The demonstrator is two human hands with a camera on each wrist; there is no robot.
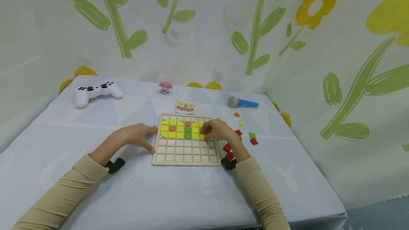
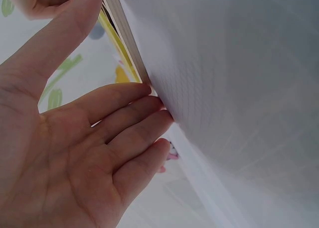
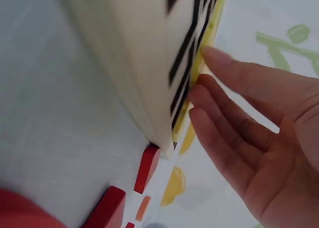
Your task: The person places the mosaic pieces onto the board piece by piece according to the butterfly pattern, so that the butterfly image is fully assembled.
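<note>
A square-gridded wooden board (image 1: 186, 158) lies on the table, its upper rows partly filled with flat tiles. Yellow tiles (image 1: 168, 134) form two patches, with green tiles (image 1: 187, 135) between them and an orange round tile (image 1: 187, 124) above the green. My left hand (image 1: 138, 137) touches the board's left edge; its palm and extended fingers show in the left wrist view. The fingertips of my right hand (image 1: 218, 130) rest on yellow tiles at the board's right side. In the right wrist view, thumb and fingers touch the yellow tile layer (image 3: 198, 63), with no piece visible between them.
Red tiles (image 1: 227, 147), a green tile (image 1: 252, 135), a yellow piece (image 1: 241, 123) and an orange disc (image 1: 237, 115) lie right of the board. Behind it are a pattern card (image 1: 185, 107), a pink figurine (image 1: 165, 87), a white game controller (image 1: 97, 93) and a toy microphone (image 1: 243, 102).
</note>
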